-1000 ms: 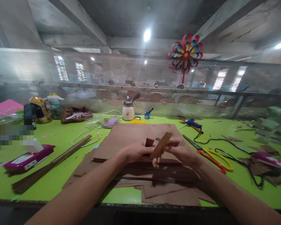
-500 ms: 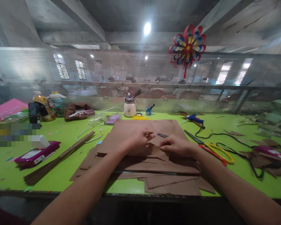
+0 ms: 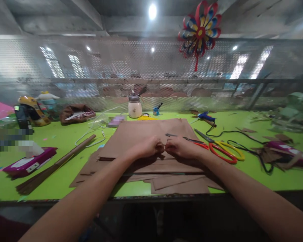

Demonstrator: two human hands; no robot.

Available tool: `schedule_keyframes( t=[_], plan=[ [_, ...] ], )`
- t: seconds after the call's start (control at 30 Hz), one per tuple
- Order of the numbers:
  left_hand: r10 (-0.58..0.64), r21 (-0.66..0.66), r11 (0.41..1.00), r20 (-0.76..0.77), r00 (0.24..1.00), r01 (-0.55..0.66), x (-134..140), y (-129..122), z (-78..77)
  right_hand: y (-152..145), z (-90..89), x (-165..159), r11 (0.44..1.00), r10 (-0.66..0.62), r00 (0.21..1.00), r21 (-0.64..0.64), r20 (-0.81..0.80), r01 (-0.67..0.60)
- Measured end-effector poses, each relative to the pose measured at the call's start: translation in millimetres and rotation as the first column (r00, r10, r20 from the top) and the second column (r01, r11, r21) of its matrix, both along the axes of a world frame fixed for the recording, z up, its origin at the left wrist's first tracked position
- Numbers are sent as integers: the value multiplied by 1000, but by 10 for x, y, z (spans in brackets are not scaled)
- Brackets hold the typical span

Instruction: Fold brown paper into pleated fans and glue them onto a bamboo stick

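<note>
Hands (image 3: 151, 147) pinched narrow over paper (image 3: 141, 130), contents unclear; small scissors (image 3: 201, 144) nearer right hand (image 3: 179, 147), two o'clock, blades (image 3: 190, 138) toward ten.

we count two hands (image 3: 151, 148) (image 3: 179, 146), two purple boxes (image 3: 31, 163) (image 3: 280, 148), one big flower (image 3: 200, 32), one white jar (image 3: 135, 109), one blue pot (image 3: 156, 111).

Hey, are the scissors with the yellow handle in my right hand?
No, the scissors lie on the green table, to the right of your right hand.
</note>
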State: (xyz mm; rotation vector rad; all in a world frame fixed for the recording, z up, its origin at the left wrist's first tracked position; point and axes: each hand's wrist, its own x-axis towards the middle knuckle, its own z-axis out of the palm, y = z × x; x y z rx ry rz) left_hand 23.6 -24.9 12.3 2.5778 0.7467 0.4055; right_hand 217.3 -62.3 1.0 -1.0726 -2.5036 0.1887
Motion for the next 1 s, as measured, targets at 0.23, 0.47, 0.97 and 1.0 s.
schedule_keyframes(
  t=[0.23,0.47,0.97,1.0],
  plan=[
    [24,32,999,-58,998,-22,0,72,-39,50,-63,59,996,54,998,66,-15,-53],
    [39,108,994,-125,991,-25,-53,67,-27,33,-35,117,996,40,991,75,129,-50],
    [53,355,935,-183,982,16,8,-24,-40,-151,92,-5,985,-115,938,159,326,65],
    [62,362,932,-189,980,11,-2,-36,-30,-156,100,11,985,-124,934,154,336,75]
  ],
)
